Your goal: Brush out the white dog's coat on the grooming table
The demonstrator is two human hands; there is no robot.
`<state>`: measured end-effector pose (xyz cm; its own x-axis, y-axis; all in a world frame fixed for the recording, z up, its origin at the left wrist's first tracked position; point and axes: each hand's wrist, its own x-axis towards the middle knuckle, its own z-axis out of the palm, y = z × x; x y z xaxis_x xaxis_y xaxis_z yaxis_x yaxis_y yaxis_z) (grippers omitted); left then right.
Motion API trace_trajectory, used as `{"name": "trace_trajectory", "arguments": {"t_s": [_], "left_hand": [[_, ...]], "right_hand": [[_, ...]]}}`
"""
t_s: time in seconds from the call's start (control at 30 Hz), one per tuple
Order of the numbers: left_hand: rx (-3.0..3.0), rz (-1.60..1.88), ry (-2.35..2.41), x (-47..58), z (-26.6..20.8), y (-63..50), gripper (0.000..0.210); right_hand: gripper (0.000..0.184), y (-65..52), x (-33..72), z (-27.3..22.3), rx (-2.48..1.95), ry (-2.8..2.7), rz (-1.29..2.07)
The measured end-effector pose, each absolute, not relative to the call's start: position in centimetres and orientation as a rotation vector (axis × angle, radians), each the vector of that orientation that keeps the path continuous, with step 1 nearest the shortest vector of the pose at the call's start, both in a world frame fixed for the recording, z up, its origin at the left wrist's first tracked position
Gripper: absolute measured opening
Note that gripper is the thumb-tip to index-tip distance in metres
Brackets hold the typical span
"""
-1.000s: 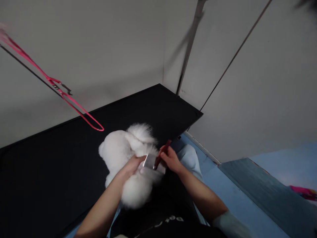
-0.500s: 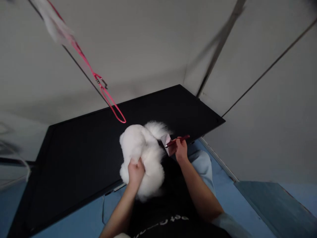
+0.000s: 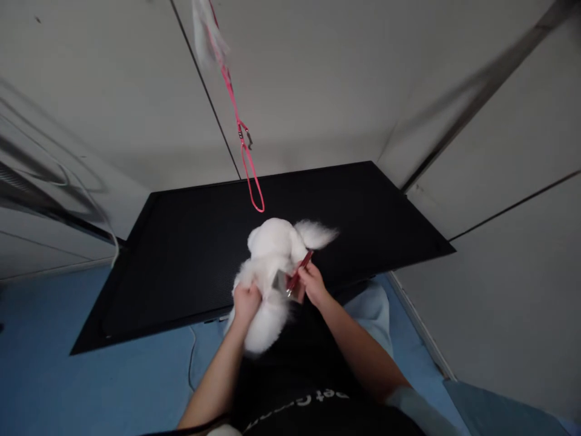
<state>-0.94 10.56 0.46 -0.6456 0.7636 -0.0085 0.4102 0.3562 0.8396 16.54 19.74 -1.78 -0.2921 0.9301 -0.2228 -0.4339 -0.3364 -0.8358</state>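
Observation:
A white fluffy dog (image 3: 272,239), or a dog-shaped model, is at the near edge of the black grooming table (image 3: 190,248); its face is not visible. My left hand (image 3: 247,303) is closed on the long white fur at its near side. In my right hand (image 3: 313,284) is a slicker brush (image 3: 296,280) with a dark red handle, its flat head against or very close to the fur beside my left hand. The fluffy tail (image 3: 316,234) sticks out to the right, beyond the brush.
A pink grooming loop (image 3: 255,188) with a metal clip hangs over the table's far edge. Behind the table stands a grey wall (image 3: 318,79). A pale cable (image 3: 193,357) hangs below the near edge above the blue floor (image 3: 131,387).
The brush has moved left from beside the dog onto or close to the fur near my left hand. My left hand keeps its hold. The camera view has turned left.

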Motion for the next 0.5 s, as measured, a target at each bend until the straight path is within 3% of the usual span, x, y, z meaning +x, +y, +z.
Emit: {"name": "trace_trajectory", "arguments": {"t_s": [0.1, 0.27, 0.43, 0.5], "left_hand": [[0.994, 1.161, 2.141, -1.2, 0.6, 11.3, 0.031], [1.031, 1.186, 2.026, -1.2, 1.1, 11.6, 0.031], [1.048, 1.148, 2.010, -1.1, 1.5, 11.3, 0.024], [1.059, 1.121, 1.999, -1.1, 1.5, 11.3, 0.019]], "right_hand": [[0.039, 19.6, 16.0, -1.6, -0.943, -0.706, 1.571], [0.035, 20.0, 16.0, -0.9, -0.841, -0.909, 1.784], [0.033, 21.0, 17.2, -0.4, -0.935, -0.688, 1.460], [0.031, 20.6, 17.2, -0.5, -0.874, -0.855, 1.592]]}}
